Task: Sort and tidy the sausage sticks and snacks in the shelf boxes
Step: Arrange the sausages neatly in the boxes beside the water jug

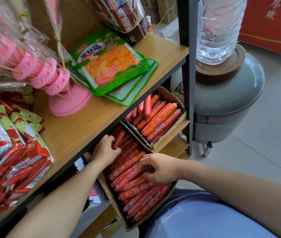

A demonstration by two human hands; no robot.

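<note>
A cardboard box (117, 208) on the lower shelf holds several thin red sausage sticks (136, 191). My left hand (105, 150) reaches under the upper shelf, its fingers curled round sticks at the box's far end. My right hand (158, 167) sits over the middle of the box, fingertips pinching a stick there. Behind it, a second cardboard box (181, 103) holds thicker red sausages (160, 121) lying at mixed angles.
The wooden upper shelf (85, 127) carries green snack packets (110, 66), a pink skewer stand (64, 100) and red snack bags (12, 160). A black shelf post (187, 74) stands right of the boxes. Beyond it are a grey water dispenser (227, 100) and tiled floor.
</note>
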